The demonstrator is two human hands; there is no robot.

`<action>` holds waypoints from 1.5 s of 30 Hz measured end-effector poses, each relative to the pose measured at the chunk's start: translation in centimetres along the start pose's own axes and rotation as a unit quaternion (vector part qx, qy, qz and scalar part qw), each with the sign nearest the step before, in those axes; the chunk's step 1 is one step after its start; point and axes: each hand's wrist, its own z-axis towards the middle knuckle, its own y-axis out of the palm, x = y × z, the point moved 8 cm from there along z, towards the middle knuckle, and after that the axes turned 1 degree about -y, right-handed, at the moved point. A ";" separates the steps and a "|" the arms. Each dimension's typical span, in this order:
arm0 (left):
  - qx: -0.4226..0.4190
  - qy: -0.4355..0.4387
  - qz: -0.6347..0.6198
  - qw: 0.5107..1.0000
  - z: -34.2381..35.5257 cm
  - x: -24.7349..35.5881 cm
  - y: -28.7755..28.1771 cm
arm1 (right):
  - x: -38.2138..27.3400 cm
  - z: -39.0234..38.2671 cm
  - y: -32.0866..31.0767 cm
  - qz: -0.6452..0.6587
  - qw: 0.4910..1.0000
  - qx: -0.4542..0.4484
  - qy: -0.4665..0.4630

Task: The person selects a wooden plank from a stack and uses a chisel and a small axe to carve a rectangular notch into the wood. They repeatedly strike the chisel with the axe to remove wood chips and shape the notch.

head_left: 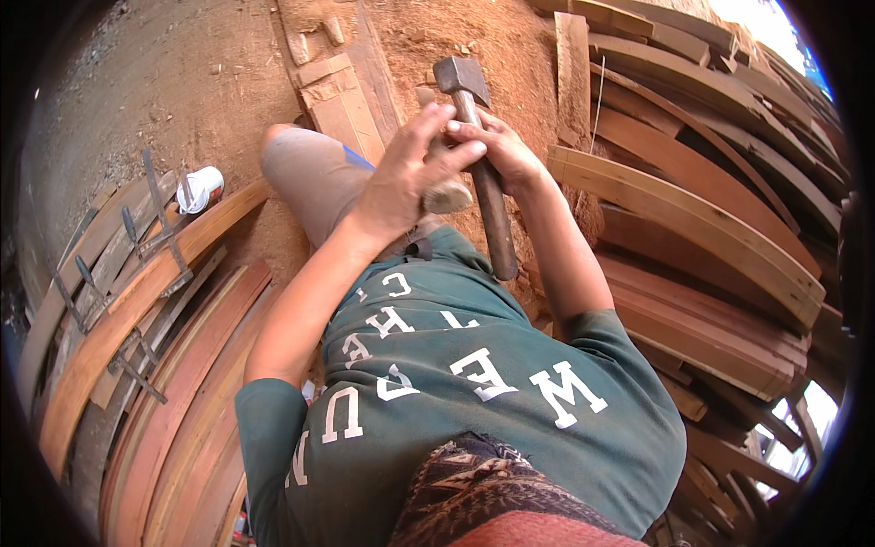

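My left hand (408, 178) is closed around a short tool, apparently a chisel, with a pale rounded handle end (447, 195) below my fingers; its upper part is largely hidden. My right hand (506, 155), right beside it, grips a hammer with a dark metal head (460, 75) and a long, worn wooden handle (497, 242), which points down toward my stomach. The two hands touch, my fingers overlapping near the hammer's upper shaft.
Notched boards (342, 109) lie ahead on sawdust-covered ground (474, 32). Left are curved planks (173, 365), metal clamps (173, 246) and a white bucket (200, 190) beside my bent leg (310, 173). Many stacked curved timbers (684, 219) fill the right side.
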 end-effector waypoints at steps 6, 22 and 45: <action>-0.176 -0.061 0.121 0.975 -1.4 -1.3 3.0 | 5.8 0.4 -8.5 -0.243 0.961 0.116 0.056; -0.149 -0.266 0.142 0.942 -9.0 -9.0 -7.7 | 26.4 -10.0 -23.1 -0.454 0.844 0.282 0.052; -0.186 -0.209 0.231 0.932 -6.8 -3.8 -9.3 | 49.9 -15.4 -22.0 -0.251 0.932 0.197 0.171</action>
